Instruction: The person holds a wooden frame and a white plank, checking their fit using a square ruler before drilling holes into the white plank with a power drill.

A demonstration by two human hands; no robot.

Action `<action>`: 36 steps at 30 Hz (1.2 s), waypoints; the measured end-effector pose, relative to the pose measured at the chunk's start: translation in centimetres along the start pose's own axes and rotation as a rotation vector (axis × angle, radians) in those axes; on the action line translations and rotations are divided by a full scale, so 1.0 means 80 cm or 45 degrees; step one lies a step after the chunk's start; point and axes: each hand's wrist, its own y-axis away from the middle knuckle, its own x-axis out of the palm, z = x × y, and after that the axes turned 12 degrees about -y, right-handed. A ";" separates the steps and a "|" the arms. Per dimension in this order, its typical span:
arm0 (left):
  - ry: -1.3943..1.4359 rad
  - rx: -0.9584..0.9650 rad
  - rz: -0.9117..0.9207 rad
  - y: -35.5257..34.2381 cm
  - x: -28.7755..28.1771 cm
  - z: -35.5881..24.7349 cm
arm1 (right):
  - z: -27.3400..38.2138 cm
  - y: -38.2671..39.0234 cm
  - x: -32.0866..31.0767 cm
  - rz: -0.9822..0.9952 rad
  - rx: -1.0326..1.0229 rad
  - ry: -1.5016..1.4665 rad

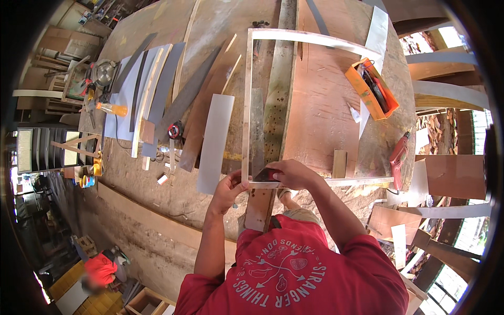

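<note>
Bench (220,31): wide, wooden, strewn with strips and panels. Over it, directly before me, is the pale frame (248,105), its long bars running away to my right; its near-left corner is at my hands. A light grey board (216,142) lies left of the frame, apart from it. To the right, an orange toolbox (371,88) sits tilted in view, tools inside. A red drill (399,157) lies just beside the right end of the near bar.

My left hand (229,190) grips the near-left corner, thumb against the wood, fingers narrow; their far side is hidden. My right hand (295,174) has its fingers closed on a small dark tool with a red part (268,174), held at the near bar beside that corner; exact type unclear. Tape measure (175,131): left of the grey board. White bottle (354,113): near the toolbox.
</note>
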 end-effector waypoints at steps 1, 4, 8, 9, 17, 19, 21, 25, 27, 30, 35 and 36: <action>0.004 -0.001 0.004 -0.001 0.000 0.000 | 0.001 0.001 0.000 -0.003 -0.001 0.000; -0.008 -0.001 0.007 -0.001 -0.001 0.000 | 0.002 0.003 0.001 -0.021 -0.015 -0.006; -0.014 -0.001 0.017 -0.001 -0.001 -0.004 | 0.000 0.001 0.002 -0.024 -0.019 0.025; -0.005 -0.012 0.020 -0.001 -0.002 -0.004 | 0.002 0.002 0.002 -0.018 -0.015 0.017; -0.136 0.037 -0.045 -0.023 -0.001 -0.006 | -0.021 0.044 -0.029 -0.415 -0.065 -0.124; 0.017 -0.010 -0.064 -0.040 0.007 -0.013 | -0.042 0.056 -0.054 -0.581 0.037 -0.043; 0.051 -0.061 -0.029 -0.064 0.020 -0.029 | -0.086 0.061 -0.071 -0.636 0.067 -0.018; 0.045 -0.145 -0.109 -0.098 0.036 -0.051 | -0.125 0.077 -0.067 -0.979 -0.061 0.433; -0.018 -0.199 -0.111 -0.101 0.035 -0.050 | -0.117 0.094 -0.049 -1.093 -0.149 0.517; 0.082 -0.223 -0.236 -0.100 0.043 -0.049 | -0.094 0.138 -0.028 -1.092 -0.256 0.709; 0.152 -0.210 -0.202 -0.108 0.041 -0.046 | -0.127 0.160 0.000 -0.956 -0.210 0.628; 0.148 -0.209 -0.197 -0.109 0.042 -0.046 | -0.132 0.159 0.002 -1.010 -0.210 0.633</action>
